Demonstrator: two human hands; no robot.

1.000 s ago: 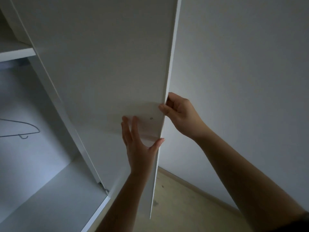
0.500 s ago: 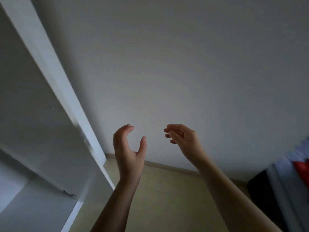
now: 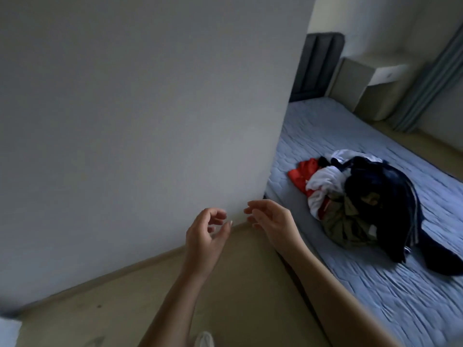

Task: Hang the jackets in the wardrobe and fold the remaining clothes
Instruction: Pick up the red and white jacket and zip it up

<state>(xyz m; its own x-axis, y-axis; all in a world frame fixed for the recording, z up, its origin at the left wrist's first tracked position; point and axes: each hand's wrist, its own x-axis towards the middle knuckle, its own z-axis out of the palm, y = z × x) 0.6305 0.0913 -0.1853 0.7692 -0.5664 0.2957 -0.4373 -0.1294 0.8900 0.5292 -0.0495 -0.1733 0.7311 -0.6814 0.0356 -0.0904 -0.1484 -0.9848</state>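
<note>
Hovering empty with fingers (image 3: 218, 215) loosely apart, left hand (image 3: 203, 234) and right hand (image 3: 271, 221) are waiting; dark jacket (image 3: 380, 196) is looking soft and light, probably best gripped by the collar.

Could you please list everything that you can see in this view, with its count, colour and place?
wall: one, pale grey-white, left and centre
floor: one, beige, along the bottom
bed: one, light blue quilted cover, right side
headboard: one, dark grey, far end of the bed
bedside cabinet: one, beige, just right of the headboard
curtain: one, grey-blue, top right
clothes pile: one heap of red, white, dark navy and olive pieces, on the bed; number of garments unclear
left hand: one, empty, fingers loosely curled, low centre
right hand: one, empty, fingers loosely curled, beside the left hand
</note>
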